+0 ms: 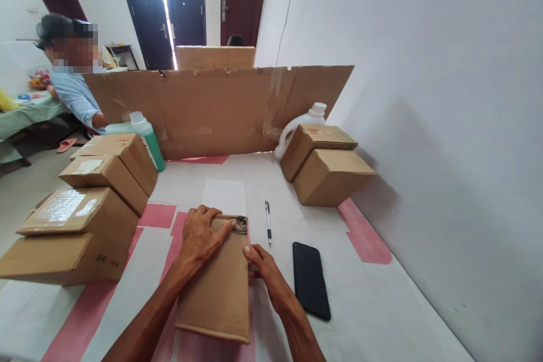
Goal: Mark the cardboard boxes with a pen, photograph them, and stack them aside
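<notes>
A brown cardboard box (218, 288) stands in front of me with its long side toward me. My left hand (206, 237) lies over its far left part, the fingers bent at the far edge and the thumb pressed on the top. Beside that thumb, at the far right corner, is a dark scribbled or tangled patch (241, 225); I cannot tell what it is. My right hand (265, 271) grips the right edge, thumb on the rim and fingers partly hidden at the side. A pen (268, 223) and a black phone (311, 280) lie to the right. White paper (224, 195) lies beyond the box.
Several cardboard boxes (106, 203) and a green liquid bottle (150, 144) line the left. Two boxes (333, 175) and a white jug (314, 116) stand at the right. A cardboard panel (220, 107) closes the back. Left, a person (74, 90) sits; a wall (445, 124) rises on the right.
</notes>
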A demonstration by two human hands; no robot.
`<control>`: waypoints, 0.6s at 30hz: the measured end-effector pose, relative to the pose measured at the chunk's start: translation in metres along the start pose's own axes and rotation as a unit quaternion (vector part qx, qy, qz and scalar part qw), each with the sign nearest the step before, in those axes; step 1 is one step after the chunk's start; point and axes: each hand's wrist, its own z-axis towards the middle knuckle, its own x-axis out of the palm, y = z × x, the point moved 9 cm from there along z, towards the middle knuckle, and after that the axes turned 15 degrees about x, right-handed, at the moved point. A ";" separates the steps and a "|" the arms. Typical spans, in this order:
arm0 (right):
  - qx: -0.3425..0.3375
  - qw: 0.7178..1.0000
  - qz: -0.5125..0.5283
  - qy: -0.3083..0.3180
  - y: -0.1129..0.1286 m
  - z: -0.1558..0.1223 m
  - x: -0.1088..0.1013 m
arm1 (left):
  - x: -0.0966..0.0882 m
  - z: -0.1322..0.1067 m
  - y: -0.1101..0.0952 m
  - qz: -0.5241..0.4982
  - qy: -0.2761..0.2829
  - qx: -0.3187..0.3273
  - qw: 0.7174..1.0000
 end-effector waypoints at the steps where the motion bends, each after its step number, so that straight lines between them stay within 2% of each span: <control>1: -0.006 1.000 0.010 0.010 0.004 -0.004 0.003 | -0.006 -0.003 -0.008 0.006 -0.011 0.011 1.000; 4: -0.035 0.997 0.061 0.035 0.020 -0.015 0.012 | -0.026 -0.014 -0.029 0.019 -0.054 0.045 0.997; 6: -0.060 0.995 0.074 0.026 0.029 -0.021 0.016 | -0.040 -0.022 -0.040 0.038 -0.084 0.055 0.994; 12: -0.139 0.988 0.003 -0.067 0.039 -0.041 0.026 | -0.067 -0.037 -0.052 0.064 -0.142 0.060 0.986; 18: -0.217 0.957 -0.095 -0.167 0.050 -0.061 0.044 | -0.081 -0.033 -0.050 0.076 -0.156 0.039 0.984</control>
